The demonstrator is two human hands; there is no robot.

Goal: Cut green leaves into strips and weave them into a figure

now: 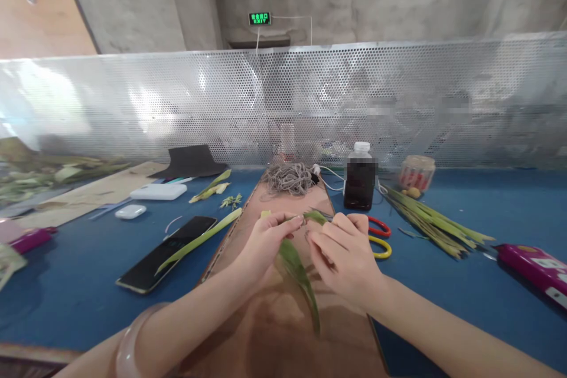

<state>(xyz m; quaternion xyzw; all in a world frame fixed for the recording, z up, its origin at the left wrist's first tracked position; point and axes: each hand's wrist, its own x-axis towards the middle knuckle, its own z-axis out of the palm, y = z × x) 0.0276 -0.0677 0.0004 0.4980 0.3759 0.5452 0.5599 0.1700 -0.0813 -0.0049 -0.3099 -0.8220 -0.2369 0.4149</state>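
Note:
My left hand (274,242) is closed in a pinch, thumb against fingers, on a long green leaf (297,269). The leaf's tapered end hangs toward me above the brown board. Its upper part is hidden by my fingers. Another bit of green leaf (315,217) shows just behind the fingertips. Close beside, my right hand (343,251) has curled fingers and thumb pressed together; whatever is between them is too small to make out. Scissors with red and yellow handles (381,248) lie partly hidden behind my right hand.
Grey cord (290,179) lies heaped at the board's (266,336) far end. A dark bottle (359,180), a jar (417,174) and green stalks (432,221) are on the right, beside a magenta-handled tool (535,269). A phone (163,257) under a pale green strip lies left.

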